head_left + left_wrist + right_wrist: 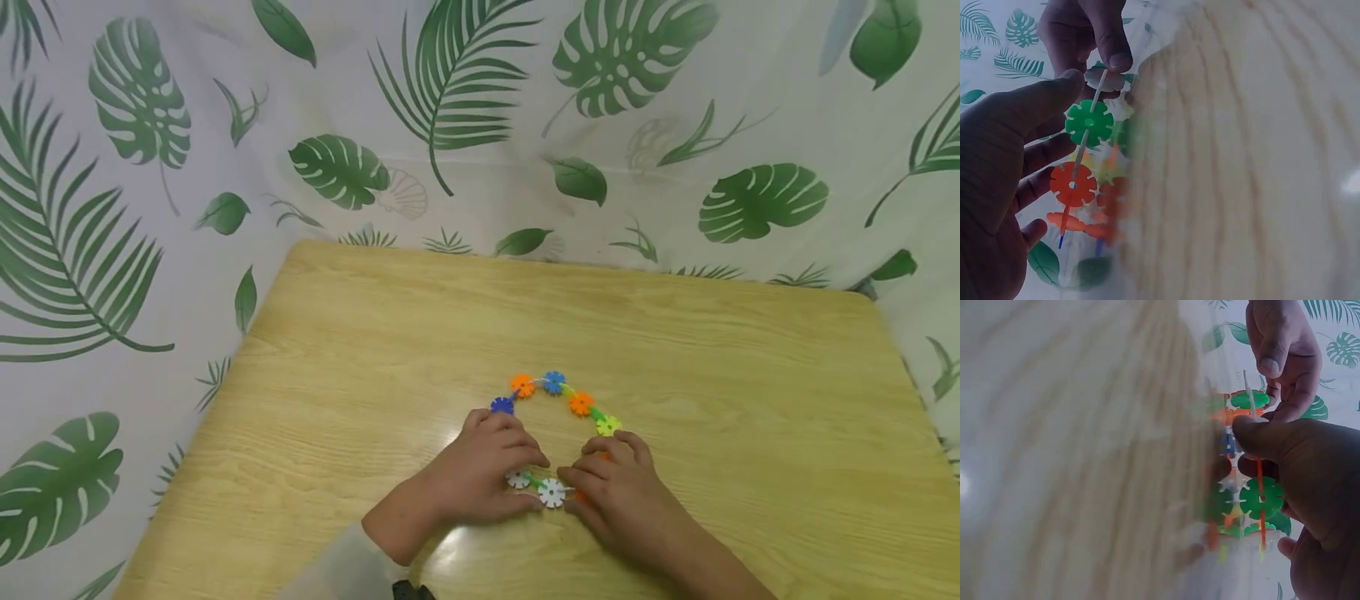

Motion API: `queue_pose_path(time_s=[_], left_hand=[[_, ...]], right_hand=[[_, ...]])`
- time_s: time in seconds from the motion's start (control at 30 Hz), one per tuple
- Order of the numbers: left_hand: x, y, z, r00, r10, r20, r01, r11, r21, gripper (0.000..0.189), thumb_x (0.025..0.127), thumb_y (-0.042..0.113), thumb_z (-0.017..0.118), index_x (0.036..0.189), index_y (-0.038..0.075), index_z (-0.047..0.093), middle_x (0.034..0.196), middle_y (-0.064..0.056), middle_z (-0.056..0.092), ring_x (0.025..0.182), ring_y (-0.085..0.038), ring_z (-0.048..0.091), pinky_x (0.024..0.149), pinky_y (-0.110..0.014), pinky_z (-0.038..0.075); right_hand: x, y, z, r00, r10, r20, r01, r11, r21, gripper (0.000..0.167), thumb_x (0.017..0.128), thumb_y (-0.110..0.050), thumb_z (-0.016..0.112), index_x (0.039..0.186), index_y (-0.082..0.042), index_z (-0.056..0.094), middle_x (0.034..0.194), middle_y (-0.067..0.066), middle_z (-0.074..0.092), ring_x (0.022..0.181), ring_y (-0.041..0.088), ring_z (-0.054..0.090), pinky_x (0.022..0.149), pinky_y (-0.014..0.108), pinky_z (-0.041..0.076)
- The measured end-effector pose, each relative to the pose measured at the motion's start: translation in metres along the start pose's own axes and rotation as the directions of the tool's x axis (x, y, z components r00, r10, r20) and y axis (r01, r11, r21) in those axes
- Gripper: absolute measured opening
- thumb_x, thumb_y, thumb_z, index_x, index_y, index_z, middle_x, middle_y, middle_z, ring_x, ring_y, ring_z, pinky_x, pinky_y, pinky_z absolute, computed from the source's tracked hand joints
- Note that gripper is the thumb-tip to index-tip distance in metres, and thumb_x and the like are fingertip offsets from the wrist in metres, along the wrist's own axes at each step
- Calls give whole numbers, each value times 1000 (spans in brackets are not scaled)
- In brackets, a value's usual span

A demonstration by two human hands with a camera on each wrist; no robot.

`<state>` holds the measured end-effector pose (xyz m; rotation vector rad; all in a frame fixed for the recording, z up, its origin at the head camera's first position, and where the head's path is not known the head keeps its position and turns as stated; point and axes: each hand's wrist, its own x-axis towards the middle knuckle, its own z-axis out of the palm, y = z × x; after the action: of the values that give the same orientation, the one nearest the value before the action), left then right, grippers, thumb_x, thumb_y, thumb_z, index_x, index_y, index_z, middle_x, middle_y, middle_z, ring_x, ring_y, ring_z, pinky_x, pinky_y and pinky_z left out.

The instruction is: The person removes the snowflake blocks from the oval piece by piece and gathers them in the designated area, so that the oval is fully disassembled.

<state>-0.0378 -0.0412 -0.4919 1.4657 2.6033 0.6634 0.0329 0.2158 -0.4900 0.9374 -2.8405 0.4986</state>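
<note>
One white disc [551,492] had your left hand [491,468], half-spread without a grip, on its left and your right hand [628,498], pinching the coloured ring [581,405], on its right; the ring looped beyond it.

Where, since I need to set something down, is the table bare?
The table is bare left of the left hand, right of the right hand, and between the flower chain and leafy backdrop. Its near middle is crowded with the chain and both hands.

Left grip [491,468] loosely curved beside pinching right grip [622,493].
</note>
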Motion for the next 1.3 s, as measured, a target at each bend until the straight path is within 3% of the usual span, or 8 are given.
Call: queue_pose_path(time_s=[0.27,0.47,0.63,0.77,0.9,0.97,1.1,1.3], left_hand=[[10,2,-9,995,57,-88,-54,998,32,39,94,54,72,126,30,71,116,18,69,119,-8,50,112,-49,30],[20,5,-13,971,124,-204,-113,991,64,30,95,48,73,118,29,74,112,16,70,114,-9,54,108,-46,34],[27,8,-19,919,149,-365,-125,988,89,17,97,37,74,109,26,76,109,13,71,112,-11,60,103,-42,42],[35,6,-26,866,150,-477,-127,989,79,11,97,32,74,104,24,76,105,12,72,105,-10,64,97,-37,47],[44,0,-37,837,156,-525,-153,987,49,9,99,28,72,100,21,77,102,10,72,99,-8,67,93,-31,51],[49,-3,-44,833,163,-529,-164,985,46,10,100,27,71,99,20,77,102,9,72,99,-8,67,92,-29,51],[55,-5,-56,831,172,-529,-175,984,45,11,101,26,69,99,18,77,105,7,71,100,-9,65,93,-26,51],[56,-7,-57,826,158,-542,-181,983,11,11,102,20,67,99,14,76,106,4,69,101,-12,62,94,-20,48]], right_hand=[[10,5,-9,991,-14,-135,20,999,44,30,88,-25,80,116,-16,75,104,-9,72,111,21,58,103,59,30],[15,7,-21,965,14,-263,19,993,119,35,105,-44,58,115,-14,73,102,-10,72,107,21,58,100,60,30],[23,5,-30,933,18,-360,40,988,152,45,103,-50,60,122,-10,71,107,-8,72,106,22,57,99,58,29],[37,6,-34,873,-42,-486,100,991,93,52,102,-53,62,122,-6,71,109,-4,71,102,25,57,93,55,31],[54,11,-41,826,-92,-556,131,991,31,49,103,-50,60,120,-6,73,103,-2,72,97,26,58,90,53,34],[61,14,-46,826,-93,-555,132,991,30,50,103,-52,60,119,-6,74,100,-1,72,98,27,58,90,53,35],[70,17,-56,854,-57,-517,118,989,85,51,101,-54,62,118,-8,76,99,-3,73,100,25,56,92,56,34],[72,18,-62,888,55,-456,45,977,207,38,84,-32,88,113,-11,77,97,-7,72,103,20,56,94,54,36]])
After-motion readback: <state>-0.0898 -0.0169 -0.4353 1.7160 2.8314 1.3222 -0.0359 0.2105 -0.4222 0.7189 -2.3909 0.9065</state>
